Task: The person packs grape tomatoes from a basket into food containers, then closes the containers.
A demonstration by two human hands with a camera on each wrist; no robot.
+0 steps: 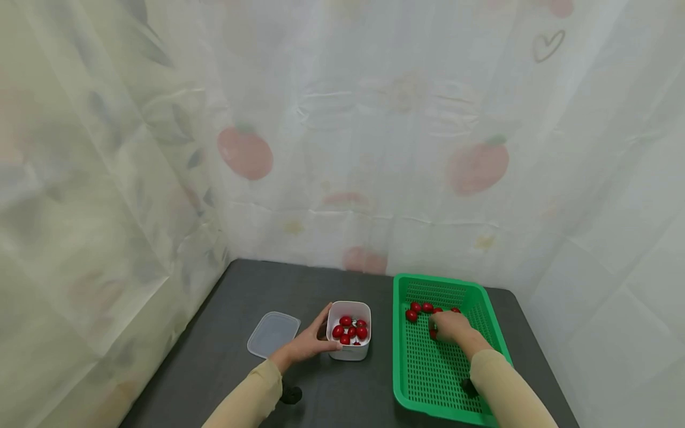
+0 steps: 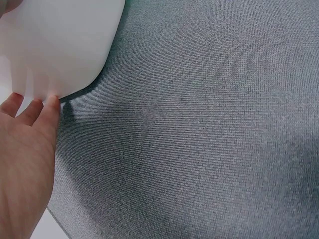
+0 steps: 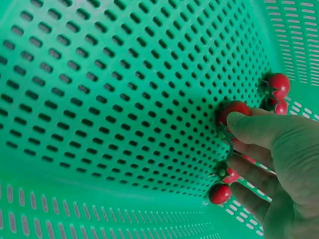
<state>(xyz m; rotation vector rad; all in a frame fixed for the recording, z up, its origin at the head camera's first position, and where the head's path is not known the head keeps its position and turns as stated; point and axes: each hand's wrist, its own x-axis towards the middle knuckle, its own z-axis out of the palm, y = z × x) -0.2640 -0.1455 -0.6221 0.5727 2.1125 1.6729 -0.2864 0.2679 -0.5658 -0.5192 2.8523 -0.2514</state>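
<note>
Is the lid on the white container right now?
No, the lid lies on the dark table, left of the open white container.

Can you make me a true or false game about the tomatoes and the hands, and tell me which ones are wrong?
1. The left hand is gripping the white tub. True.
2. The tub is empty. False: several red tomatoes are inside it.
3. The right hand is inside the green basket. True.
4. The tub is covered. False: the clear lid lies on the dark table, to the left of the tub.
5. The right hand pinches a tomato. True.
6. Every tomato is in the tub. False: some are in the basket.
</note>
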